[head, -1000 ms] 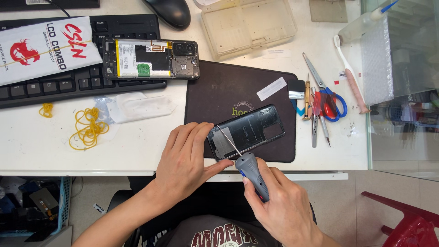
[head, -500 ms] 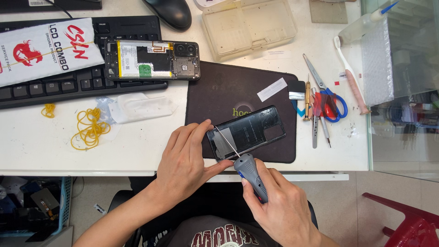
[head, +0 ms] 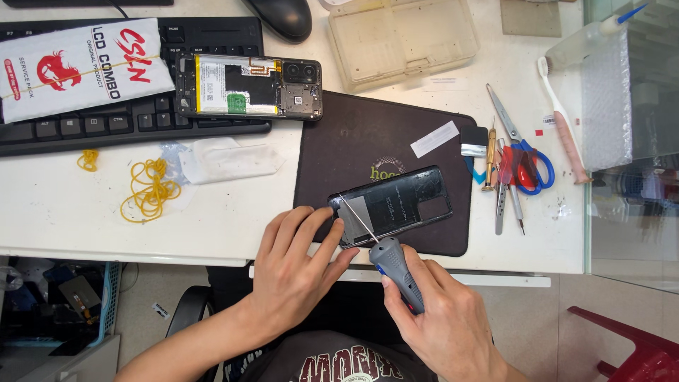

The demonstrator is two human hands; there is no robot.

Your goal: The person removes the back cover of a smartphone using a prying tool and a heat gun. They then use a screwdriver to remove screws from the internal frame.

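Packages and labels. White flat service pack (head: 81, 67) with red and black print, lying tilted across the black keyboard (head: 134, 120) at upper left. Clear plastic wrapper (head: 226, 161) on the white desk (head: 71, 212) below the keyboard, beside loose yellow rubber bands (head: 148, 187). Small white strip label (head: 434, 139) on the dark work mat (head: 382, 141). Translucent beige lidded box (head: 403, 35) at top centre.

Opened phone (head: 249, 86), battery and board exposed, resting on the keyboard's lower edge, long axis left to right.

Black phone back cover (head: 396, 205), on the mat's near edge. Long axis runs left to right, right end tilted slightly away from me.

My left hand (head: 297, 272): fingers spread flat, pressing the cover's left end down.

My right hand (head: 438, 318): closed around the grey-handled tool (head: 396, 272); its thin metal blade slants up-left, tip at the cover's left corner.

Scissors (head: 523, 155), tweezers and small drivers lie right of the mat, well apart from my hands.

Change from half a second ago: none apparent; cover, tool and both hands sit as before.
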